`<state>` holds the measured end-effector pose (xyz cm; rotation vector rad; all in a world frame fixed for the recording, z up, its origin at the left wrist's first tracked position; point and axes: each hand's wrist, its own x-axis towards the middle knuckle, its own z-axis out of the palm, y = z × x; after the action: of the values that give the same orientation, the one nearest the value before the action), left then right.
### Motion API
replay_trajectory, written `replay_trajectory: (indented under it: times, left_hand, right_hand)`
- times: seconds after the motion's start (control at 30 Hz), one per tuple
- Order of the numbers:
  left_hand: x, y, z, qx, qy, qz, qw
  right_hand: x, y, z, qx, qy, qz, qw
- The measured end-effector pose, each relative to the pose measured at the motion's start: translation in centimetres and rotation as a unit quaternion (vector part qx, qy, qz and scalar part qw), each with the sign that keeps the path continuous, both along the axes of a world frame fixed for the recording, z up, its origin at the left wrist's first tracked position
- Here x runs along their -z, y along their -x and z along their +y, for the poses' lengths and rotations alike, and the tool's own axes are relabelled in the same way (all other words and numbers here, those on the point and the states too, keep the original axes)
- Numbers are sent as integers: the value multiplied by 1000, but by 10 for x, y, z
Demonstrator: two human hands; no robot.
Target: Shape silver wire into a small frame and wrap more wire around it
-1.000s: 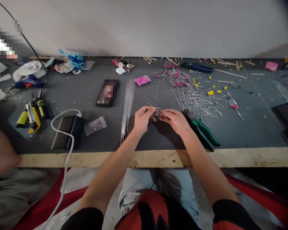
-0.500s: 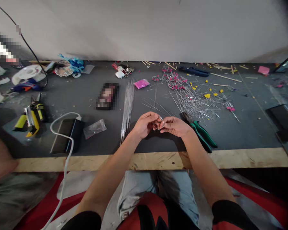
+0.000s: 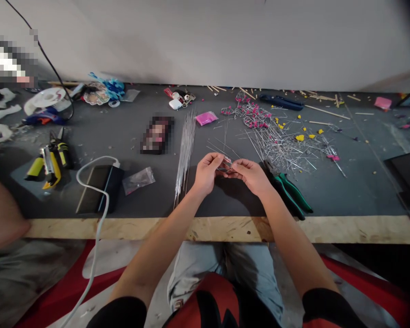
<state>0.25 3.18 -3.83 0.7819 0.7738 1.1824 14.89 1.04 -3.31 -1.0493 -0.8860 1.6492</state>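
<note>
Between my two hands is a thin, bent silver wire (image 3: 227,161), its full shape partly covered by fingers. My left hand (image 3: 208,171) is closed and pinches the wire's left side. On the other side, my right hand (image 3: 249,174) grips it between thumb and fingertips. Green-handled pliers (image 3: 290,196) lie just right of my right hand. A bundle of straight wires (image 3: 185,152) rests left of my left hand. Beyond my right hand spreads a pile of wire pieces (image 3: 276,141), several with pink bits on them.
A power bank (image 3: 99,189) with a white cable (image 3: 104,205) lies at the left, near a small plastic bag (image 3: 139,181). Yellow cutters (image 3: 51,166), a pink packet (image 3: 206,118) and dark blue pliers (image 3: 282,102) are farther out. Another person's arm (image 3: 3,209) reaches in at left.
The wire has turned between my fingers, and its round loop shows less clearly. My hands have shifted slightly. The whole view has moved a little, so the table things appear farther right.
</note>
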Motion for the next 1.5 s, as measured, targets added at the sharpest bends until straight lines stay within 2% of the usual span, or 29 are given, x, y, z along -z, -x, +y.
replay_trajectory:
  times: [0.13, 0.3, 0.5, 0.67, 0.77, 0.97, 1.07, 1.5]
  left_hand:
    - [3, -3, -2, -37, -4, 20, 999]
    - [5, -6, -4, -53, -24, 25, 998]
    - [8, -12, -9, -81, -49, 52, 994]
    - [7, -15, -13, -96, -66, 80, 990]
    - [7, -14, -11, -95, -53, 73, 991]
    - [7, -9, -5, -62, -31, 36, 997]
    - [5, -8, -5, -44, -33, 31, 998]
    - [4, -6, -3, -40, -3, 21, 999]
  right_hand:
    - [0, 7, -1, 63, -20, -39, 997]
    - [2, 13, -3, 137, -46, -118, 982]
    - [-2, 19, -9, 209, -87, -298, 928]
    - [-3, 26, -12, 243, -107, -332, 905]
    - [-2, 25, -12, 231, -118, -322, 911]
    - [0, 17, -7, 165, -101, -208, 959]
    - [1, 15, -5, 147, -84, -153, 974]
    - [-1, 14, -2, 124, 7, -22, 992]
